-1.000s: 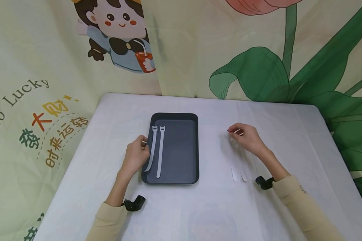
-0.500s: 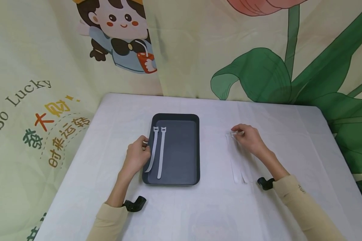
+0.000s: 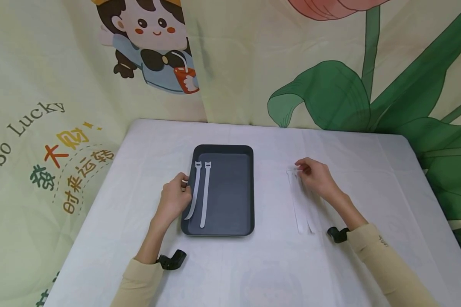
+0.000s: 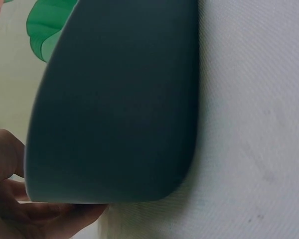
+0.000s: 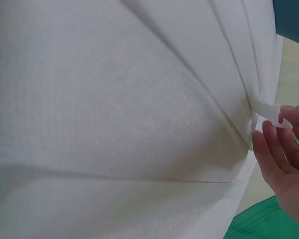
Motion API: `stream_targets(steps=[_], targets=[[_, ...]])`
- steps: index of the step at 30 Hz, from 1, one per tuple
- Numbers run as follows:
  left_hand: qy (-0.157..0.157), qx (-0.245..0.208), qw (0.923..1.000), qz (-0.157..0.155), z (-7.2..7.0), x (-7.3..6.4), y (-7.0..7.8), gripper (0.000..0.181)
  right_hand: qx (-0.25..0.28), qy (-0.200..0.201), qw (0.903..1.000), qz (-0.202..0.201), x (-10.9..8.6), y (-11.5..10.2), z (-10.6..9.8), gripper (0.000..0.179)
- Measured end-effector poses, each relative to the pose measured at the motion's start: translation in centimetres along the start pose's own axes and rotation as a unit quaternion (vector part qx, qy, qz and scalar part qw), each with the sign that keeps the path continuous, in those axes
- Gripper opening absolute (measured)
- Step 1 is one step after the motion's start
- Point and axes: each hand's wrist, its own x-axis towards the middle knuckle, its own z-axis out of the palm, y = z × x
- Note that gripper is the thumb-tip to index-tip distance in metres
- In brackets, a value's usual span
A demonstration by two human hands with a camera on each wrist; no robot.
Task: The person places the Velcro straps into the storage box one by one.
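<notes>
A dark grey tray point(image 3: 230, 192) lies on the table, and my left hand point(image 3: 174, 198) grips its left rim. Two white cable straps, each with a slotted head, lie lengthwise in the tray: a straight one point(image 3: 205, 194) and, left of it, a bent one point(image 3: 195, 192) that leans on the left wall. To the right of the tray, my right hand point(image 3: 318, 177) pinches the slotted head of another white cable strap point(image 5: 269, 112) between thumb and fingers. More white straps point(image 3: 296, 204) lie under and beside that hand, hard to make out against the white cloth.
A white cloth point(image 3: 199, 273) with creases covers the table. Behind and to the left hangs a printed backdrop point(image 3: 234, 64). Each wrist carries a small black camera, the left one point(image 3: 172, 259) near the tray's front left corner.
My right hand has shifted slightly to the right, and strap heads now show just left of its fingertips. My left hand keeps its grip on the tray.
</notes>
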Motion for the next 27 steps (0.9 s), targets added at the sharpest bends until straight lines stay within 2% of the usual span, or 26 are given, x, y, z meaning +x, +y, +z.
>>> stream_targets(steps=[10,19,27], targets=[[0.001,0.000,1.0000,0.003,0.01,0.10,0.06,0.029,0.035,0.011,0.9993,0.008,-0.35,0.16,-0.18,0.024],[-0.001,-0.003,1.0000,0.002,0.12,0.10,-0.05,0.029,0.048,-0.006,0.9970,0.061,-0.35,0.13,-0.10,0.018],[-0.003,-0.004,1.0000,-0.004,0.15,0.14,-0.07,0.029,0.080,-0.005,0.9951,0.058,-0.38,0.07,-0.14,0.017]])
